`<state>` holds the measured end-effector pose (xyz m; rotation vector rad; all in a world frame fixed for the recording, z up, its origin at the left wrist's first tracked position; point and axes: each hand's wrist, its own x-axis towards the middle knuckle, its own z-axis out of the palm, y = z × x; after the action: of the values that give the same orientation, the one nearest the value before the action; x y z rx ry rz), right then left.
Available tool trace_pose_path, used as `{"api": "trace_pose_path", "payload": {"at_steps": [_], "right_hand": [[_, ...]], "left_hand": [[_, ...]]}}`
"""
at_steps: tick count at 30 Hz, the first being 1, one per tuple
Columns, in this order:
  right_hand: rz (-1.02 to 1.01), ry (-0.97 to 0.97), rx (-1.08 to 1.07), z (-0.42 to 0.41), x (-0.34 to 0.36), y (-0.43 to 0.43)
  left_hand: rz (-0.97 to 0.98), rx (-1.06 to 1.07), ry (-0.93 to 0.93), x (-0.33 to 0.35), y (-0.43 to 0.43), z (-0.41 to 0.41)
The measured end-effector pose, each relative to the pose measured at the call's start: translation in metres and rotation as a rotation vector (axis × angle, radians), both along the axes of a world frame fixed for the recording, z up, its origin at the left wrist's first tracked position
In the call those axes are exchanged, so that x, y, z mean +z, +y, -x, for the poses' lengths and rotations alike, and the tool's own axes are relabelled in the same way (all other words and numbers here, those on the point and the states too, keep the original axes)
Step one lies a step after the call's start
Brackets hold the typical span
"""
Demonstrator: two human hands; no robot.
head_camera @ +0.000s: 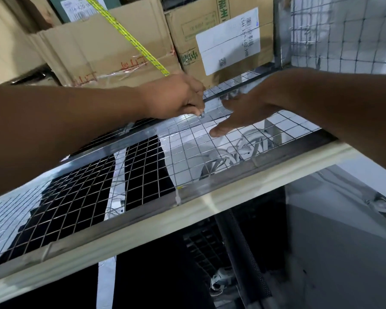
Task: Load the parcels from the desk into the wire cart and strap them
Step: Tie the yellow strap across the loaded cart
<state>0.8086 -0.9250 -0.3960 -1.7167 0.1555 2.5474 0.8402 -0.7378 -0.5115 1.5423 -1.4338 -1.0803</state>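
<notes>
Some brown cardboard boxes sit in the silver wire cart; the left hand pinches the untied yellow strap, the right hand is open.

The left hand is gripping the yellow strap crossing the parcels; the right hand is hovering, fingers spread, over the wire cart.

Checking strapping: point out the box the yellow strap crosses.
The left box, red-printed; the yellow strap runs over it. The right box bears a white label.
</notes>
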Motion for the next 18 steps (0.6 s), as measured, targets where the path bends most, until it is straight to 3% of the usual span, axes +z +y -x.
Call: {"api": "trace_pose_path", "payload": {"at_steps": [9,18], "right_hand": [[-0.013,-0.041,-0.002,-0.001,-0.003,-0.014],[-0.021,-0.054,0.020,-0.005,0.001,-0.015]], "left_hand": [[0.093,-0.033,-0.080,-0.009,-0.010,-0.001],[-0.300,-0.025,0.029,-0.005,-0.034,0.006]]}}
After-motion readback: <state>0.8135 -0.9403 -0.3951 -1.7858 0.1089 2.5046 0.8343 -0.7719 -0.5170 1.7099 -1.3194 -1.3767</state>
